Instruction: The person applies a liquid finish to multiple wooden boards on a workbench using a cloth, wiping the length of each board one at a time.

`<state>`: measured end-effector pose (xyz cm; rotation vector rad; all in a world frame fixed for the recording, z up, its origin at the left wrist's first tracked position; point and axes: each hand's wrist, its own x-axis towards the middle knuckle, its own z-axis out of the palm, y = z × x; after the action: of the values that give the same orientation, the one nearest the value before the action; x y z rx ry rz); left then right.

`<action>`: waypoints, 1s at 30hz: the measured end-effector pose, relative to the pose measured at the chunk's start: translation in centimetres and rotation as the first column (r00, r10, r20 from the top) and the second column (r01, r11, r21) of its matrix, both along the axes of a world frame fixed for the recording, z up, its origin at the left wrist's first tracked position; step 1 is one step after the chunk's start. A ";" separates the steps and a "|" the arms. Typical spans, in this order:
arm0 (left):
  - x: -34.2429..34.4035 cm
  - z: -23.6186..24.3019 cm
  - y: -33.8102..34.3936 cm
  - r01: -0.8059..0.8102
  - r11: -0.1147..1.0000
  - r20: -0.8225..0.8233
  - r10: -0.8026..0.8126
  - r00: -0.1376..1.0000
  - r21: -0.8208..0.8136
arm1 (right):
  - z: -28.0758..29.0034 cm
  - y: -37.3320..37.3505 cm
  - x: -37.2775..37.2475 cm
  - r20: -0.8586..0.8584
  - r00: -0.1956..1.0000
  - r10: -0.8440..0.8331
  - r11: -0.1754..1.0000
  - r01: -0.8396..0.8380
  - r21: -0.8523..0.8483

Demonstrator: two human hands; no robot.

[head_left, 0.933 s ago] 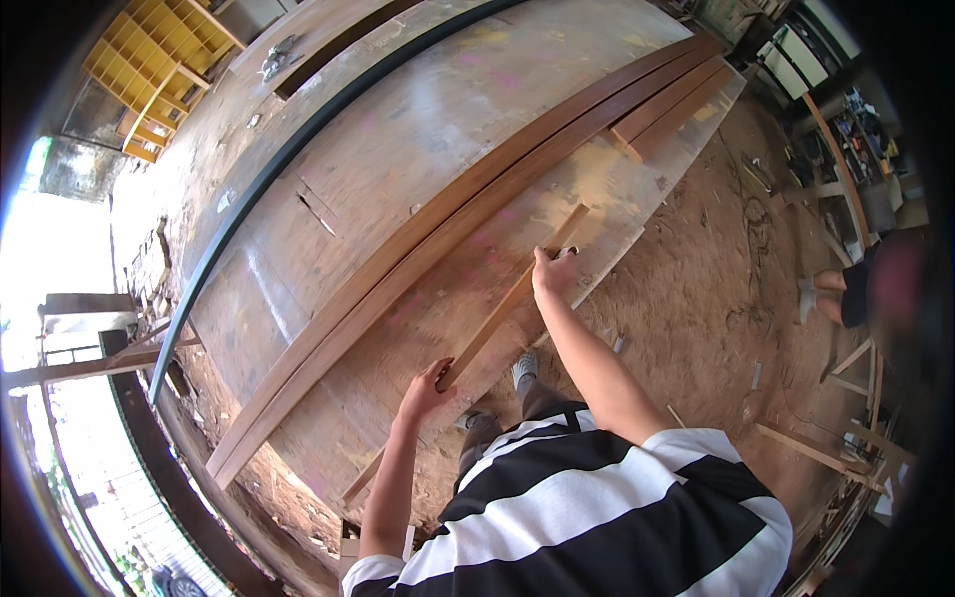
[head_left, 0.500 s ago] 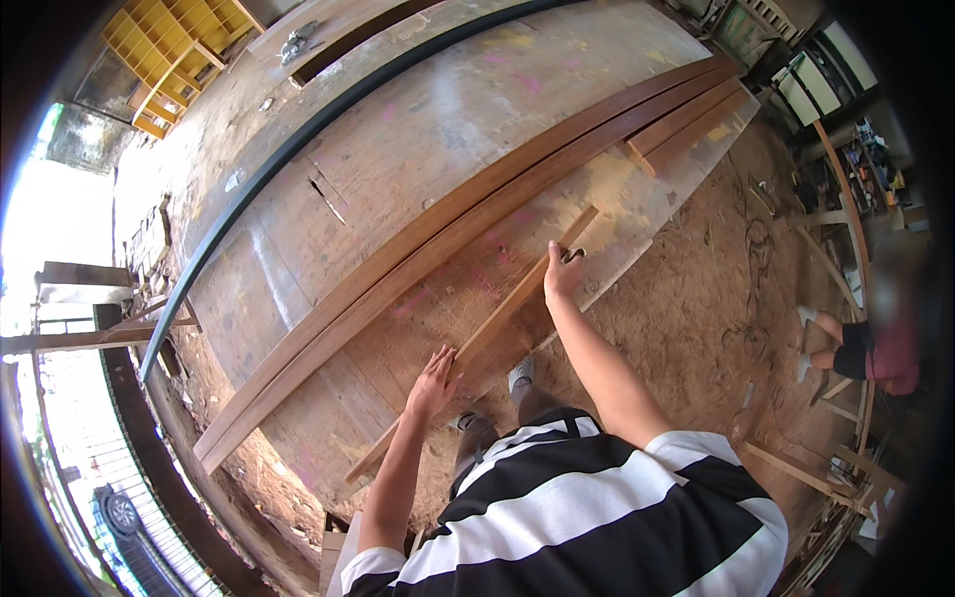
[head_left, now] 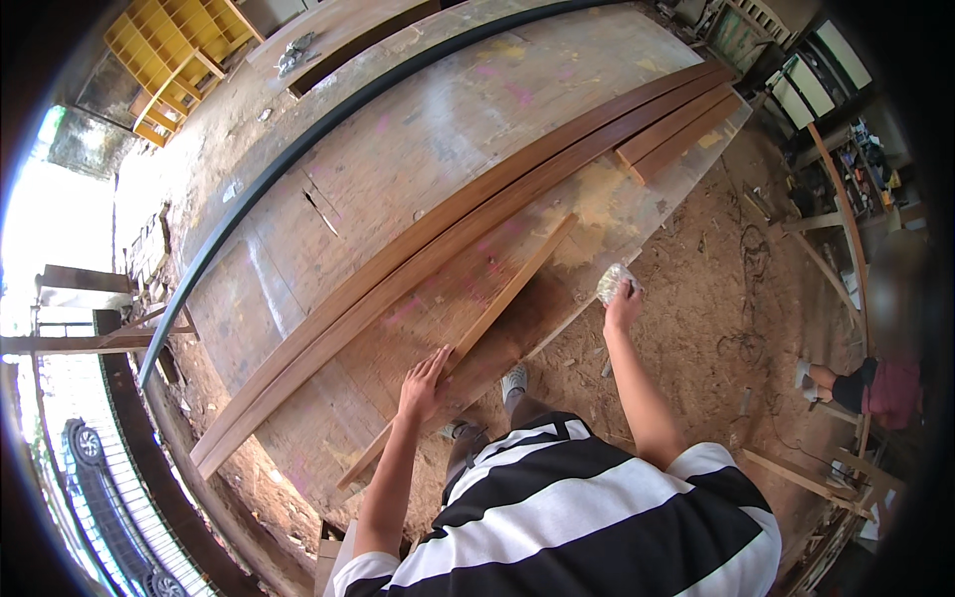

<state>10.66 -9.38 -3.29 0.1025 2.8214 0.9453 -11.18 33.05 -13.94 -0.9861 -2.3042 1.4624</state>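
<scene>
A narrow wooden strip (head_left: 512, 291) lies slantwise on the near part of a large paint-stained board table (head_left: 428, 129). My left hand (head_left: 424, 386) rests on this strip below its middle, fingers stretched out and flat. Past the table's near right edge, my right hand (head_left: 625, 306) is raised off the strip. Its fingers are closed round a crumpled whitish rag (head_left: 614, 283) with yellowish blotches. Beyond the strip run two long reddish-brown planks (head_left: 438, 227), side by side. Two shorter brown planks (head_left: 686, 131) lie at the table's right end.
A long dark bar (head_left: 288, 149) curves along the far side of the table. Beyond stands a yellow compartmented frame (head_left: 169, 50). At right, a person (head_left: 880, 388) is near wooden frames. Dirt floor (head_left: 696, 308) borders the table; a car (head_left: 99, 497) shows outside at left.
My right hand has left the strip and moved right and slightly down, turning so that the whitish rag shows. My left hand has stayed on the strip.
</scene>
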 end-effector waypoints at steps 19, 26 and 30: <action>0.9 1.1 4.0 -0.108 0.946 -0.069 0.092 0.993 -0.306 | 6.5 -2.3 5.6 0.020 1.000 -0.008 0.938 0.015 -0.346; 12.3 1.2 -0.6 -0.293 0.903 -0.121 0.269 0.956 -0.313 | 7.2 -8.9 4.0 -0.262 0.906 0.332 0.875 -0.399 -0.275; 18.5 1.7 -3.4 -0.404 0.857 -0.160 0.371 0.915 -0.319 | 11.5 -14.9 4.7 0.024 0.800 0.600 0.794 -0.599 0.102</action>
<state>29.21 -12.74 -1.59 -0.5001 3.1090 0.4911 -6.44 18.11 -2.39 -0.1958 -2.8037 1.5057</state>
